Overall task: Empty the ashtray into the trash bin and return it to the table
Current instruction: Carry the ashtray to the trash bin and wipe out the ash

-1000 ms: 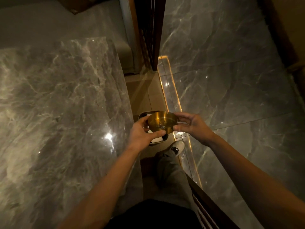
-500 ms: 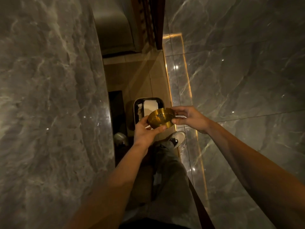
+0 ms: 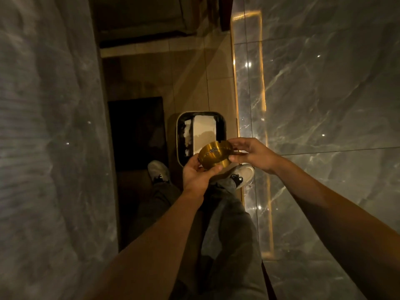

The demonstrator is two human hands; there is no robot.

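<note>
A round brass ashtray (image 3: 215,154) is held between both hands, tilted away from me, with pale ash specks showing inside. My left hand (image 3: 195,175) grips its near side from below. My right hand (image 3: 252,153) pinches its right rim. Just beyond and below the ashtray stands a rectangular trash bin (image 3: 180,139) with a dark liner and white paper inside. The ashtray hangs over the bin's near right corner. The grey marble table (image 3: 47,148) fills the left side.
A second grey marble surface (image 3: 324,105) with a lit gold strip (image 3: 265,100) runs along the right. My legs and white shoes (image 3: 158,169) stand on the beige floor between the two. A dark mat (image 3: 136,131) lies left of the bin.
My view has dropped toward the floor and the whole bin has come into sight. Both hands have carried the ashtray over the bin's near edge and tipped it further away from me.
</note>
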